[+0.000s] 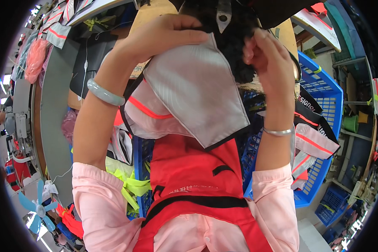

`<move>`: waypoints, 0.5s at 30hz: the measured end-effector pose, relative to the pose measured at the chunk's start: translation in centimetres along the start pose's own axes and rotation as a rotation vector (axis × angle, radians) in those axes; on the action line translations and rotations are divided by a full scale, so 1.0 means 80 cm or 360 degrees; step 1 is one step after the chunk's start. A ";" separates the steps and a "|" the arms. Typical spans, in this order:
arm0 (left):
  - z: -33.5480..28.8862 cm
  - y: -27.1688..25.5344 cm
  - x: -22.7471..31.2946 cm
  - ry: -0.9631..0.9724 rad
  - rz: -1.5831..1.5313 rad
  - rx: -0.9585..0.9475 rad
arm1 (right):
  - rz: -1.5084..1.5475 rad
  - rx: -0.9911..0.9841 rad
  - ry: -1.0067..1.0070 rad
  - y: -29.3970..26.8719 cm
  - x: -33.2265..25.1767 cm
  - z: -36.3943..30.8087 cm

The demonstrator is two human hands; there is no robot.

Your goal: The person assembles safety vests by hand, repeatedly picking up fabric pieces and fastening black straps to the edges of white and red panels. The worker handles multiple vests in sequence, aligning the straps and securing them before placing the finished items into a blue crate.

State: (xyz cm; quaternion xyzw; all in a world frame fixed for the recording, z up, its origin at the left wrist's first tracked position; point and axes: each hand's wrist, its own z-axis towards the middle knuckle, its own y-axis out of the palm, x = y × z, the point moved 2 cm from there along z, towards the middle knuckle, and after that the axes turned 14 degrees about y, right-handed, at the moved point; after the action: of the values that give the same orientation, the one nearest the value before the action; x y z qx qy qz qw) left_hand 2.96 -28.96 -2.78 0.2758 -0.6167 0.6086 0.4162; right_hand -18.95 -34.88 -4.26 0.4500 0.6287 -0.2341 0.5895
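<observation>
My left hand (182, 31) is closed on the upper edge of a light grey fabric panel (201, 88), its thumb lying along the top. Black edging runs along the panel's lower and right sides. Behind and below it hangs another grey fabric part (145, 113) with a bright red-orange stripe. To the right, my right hand (271, 52) is raised with curled fingers beside a black fuzzy mass (235, 54). Whatever sits in those fingers is too dark and blurred to make out. A pointed metal piece with a hole (223, 17) juts down between the hands.
Blue plastic crates stand close by; the right crate (323, 168) holds striped fabric pieces (315, 140). Yellow-green strips (132, 189) lie near my left elbow. A grey panel (56, 122) rises at the left, near a small blue fan (38, 208). Dark machinery (277, 12) overhangs the top.
</observation>
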 end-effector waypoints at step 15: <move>-0.088 0.092 0.039 0.0259 -0.0260 -0.0182 | -0.1778 -0.0546 -0.0862 0.068 0.056 -0.088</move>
State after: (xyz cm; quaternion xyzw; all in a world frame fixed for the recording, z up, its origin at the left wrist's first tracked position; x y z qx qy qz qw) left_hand -3.55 -20.75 -4.58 0.2506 -0.5902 0.5568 0.5280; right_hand -17.64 -25.10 -5.89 -0.1210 0.6258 -0.5071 0.5801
